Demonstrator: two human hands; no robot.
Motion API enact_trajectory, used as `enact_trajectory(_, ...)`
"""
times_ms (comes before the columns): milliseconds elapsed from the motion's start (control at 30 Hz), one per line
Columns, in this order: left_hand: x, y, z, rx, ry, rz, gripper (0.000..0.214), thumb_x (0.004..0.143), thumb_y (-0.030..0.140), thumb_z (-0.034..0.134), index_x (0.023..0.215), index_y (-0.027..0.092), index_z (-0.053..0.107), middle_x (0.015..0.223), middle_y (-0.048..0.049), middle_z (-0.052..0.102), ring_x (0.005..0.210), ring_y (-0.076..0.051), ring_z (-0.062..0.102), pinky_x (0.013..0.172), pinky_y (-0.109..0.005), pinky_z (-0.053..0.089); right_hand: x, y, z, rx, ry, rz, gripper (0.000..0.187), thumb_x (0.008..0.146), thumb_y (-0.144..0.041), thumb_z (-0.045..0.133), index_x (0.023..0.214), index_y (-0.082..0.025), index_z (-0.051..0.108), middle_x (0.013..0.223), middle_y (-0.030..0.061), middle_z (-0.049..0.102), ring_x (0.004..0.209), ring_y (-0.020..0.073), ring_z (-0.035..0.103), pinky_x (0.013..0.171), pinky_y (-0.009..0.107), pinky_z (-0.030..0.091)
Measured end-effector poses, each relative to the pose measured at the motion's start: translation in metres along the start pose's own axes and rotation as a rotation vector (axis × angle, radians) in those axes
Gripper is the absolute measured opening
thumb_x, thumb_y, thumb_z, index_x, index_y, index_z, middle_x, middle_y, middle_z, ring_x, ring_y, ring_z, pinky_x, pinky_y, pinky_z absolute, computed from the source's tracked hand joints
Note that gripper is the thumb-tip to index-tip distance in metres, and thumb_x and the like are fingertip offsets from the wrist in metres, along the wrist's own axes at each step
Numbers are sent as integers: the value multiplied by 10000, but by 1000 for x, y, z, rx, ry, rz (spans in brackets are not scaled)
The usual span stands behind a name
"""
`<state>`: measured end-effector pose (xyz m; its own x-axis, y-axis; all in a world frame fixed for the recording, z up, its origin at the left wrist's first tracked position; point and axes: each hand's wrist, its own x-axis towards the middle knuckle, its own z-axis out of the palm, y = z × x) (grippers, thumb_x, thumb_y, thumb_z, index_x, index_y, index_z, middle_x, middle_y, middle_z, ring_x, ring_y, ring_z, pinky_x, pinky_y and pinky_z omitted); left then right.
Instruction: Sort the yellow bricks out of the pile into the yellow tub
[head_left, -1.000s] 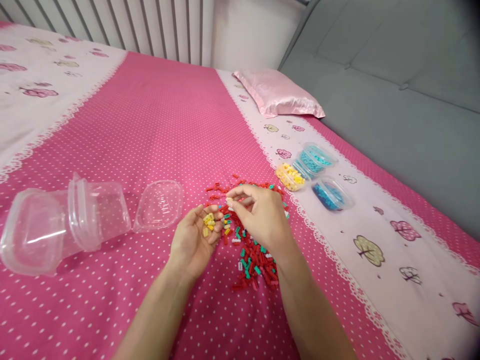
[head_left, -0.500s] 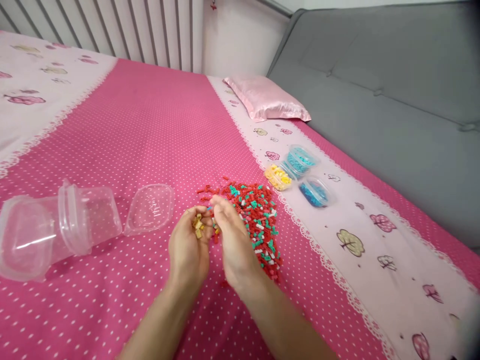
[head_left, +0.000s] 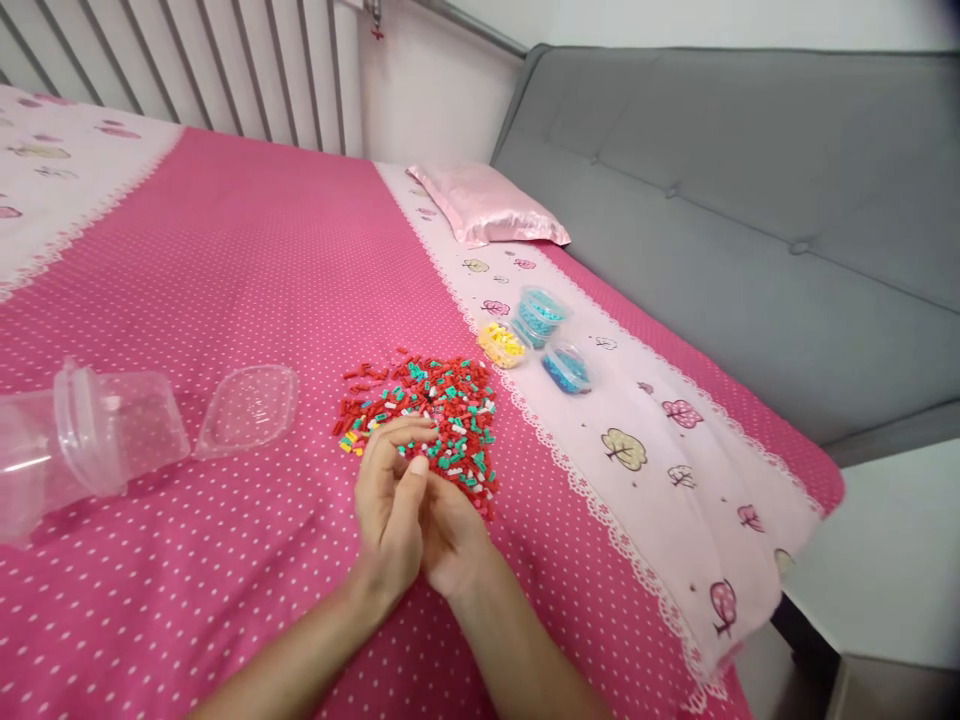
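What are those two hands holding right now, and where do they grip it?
Cannot be told: the left hand and right hand are cupped together beside the pile of small pieces, hiding anything between the palms.

The pile of small pieces (head_left: 441, 398) lies on the pink, white-dotted bed cover (head_left: 247, 250). It is a loose, flat heap, mostly red, with teal and white bits mixed all through it and a few yellow ones at its near left fringe. The pieces are tiny, short and blocky, and they lie every which way, none stacked. A few red strays sit just apart from the heap at its far left edge. Its near edge meets the curled fingers of the left hand (head_left: 390, 500), which cover part of it — whether any piece lies inside that hand cannot be told.
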<state>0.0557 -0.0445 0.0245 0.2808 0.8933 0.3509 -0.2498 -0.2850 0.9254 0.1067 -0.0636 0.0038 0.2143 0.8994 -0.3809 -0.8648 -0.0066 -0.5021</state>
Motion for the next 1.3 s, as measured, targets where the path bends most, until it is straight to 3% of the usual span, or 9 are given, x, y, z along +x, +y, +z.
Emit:
enact_trajectory(100,-2,1,-2,106,29,286,197,803,241,466,935,243,612,1077,-50,580,1112,-239,496,1018,-413,333,-19,-17,-10,217,86,141,173,907,-164,440,792,-161,569,743,-6,598,721,54,604,656,126,522)
enact_trajectory(167,2,-4,-5,196,53,432,204,809,263,455,966,240,583,1090,-56,566,1108,-243,492,1011,-433,330,-32,-37,-21,294,117,103,188,928,-183,418,804,-154,557,719,-9,588,643,36,586,547,94,494)
enact_trajectory(267,12,-23,-11,380,83,500,200,815,252,453,988,218,548,1081,-73,565,1084,-239,497,981,-432,345,-47,-69,-50,311,162,-51,248,957,-216,356,787,-161,528,641,-38,526,442,9,464,335,68,321)
enact_trajectory(400,17,-54,-17,668,-28,552,226,793,260,497,1003,183,525,1094,-109,560,1087,-247,489,962,-434,360,-54,-88,-105,153,282,-252,215,940,-240,400,761,-176,501,580,-73,449,358,8,354,289,87,250)
enact_trajectory(600,7,-53,-16,825,-140,577,212,812,253,491,1007,180,530,1106,-117,559,1092,-236,497,971,-421,371,-55,-85,-148,124,97,-362,138,863,-214,514,740,-200,454,564,-90,375,382,15,319,313,75,240)
enact_trajectory(833,-43,-34,-38,1074,-104,321,452,838,385,461,1188,98,461,1246,-196,487,1221,-301,424,1006,-454,361,-60,-87,-147,104,41,-356,135,856,-229,520,736,-206,462,600,-80,387,408,19,340,321,72,247)
enact_trajectory(1000,-96,-43,-59,1282,-266,168,712,826,475,438,1341,0,311,1354,-284,413,1308,-366,342,1051,-524,301,-62,-85,-149,205,45,-329,184,907,-196,419,735,-191,484,619,-68,408,416,19,355,320,78,266)
enact_trajectory(1100,-95,-50,-44,1294,-297,128,697,848,440,392,1375,0,272,1394,-278,382,1335,-357,306,1062,-523,292,-63,-84,-150,211,30,-332,201,917,-186,392,740,-189,487,619,-65,413,420,21,355,319,80,265)
enact_trajectory(1300,-55,-63,16,1124,-342,39,636,816,199,394,1406,18,246,1416,-263,359,1345,-326,296,1085,-502,255,-65,-83,-152,185,13,-337,184,904,-202,434,729,-195,489,624,-63,410,424,25,357,325,79,286)
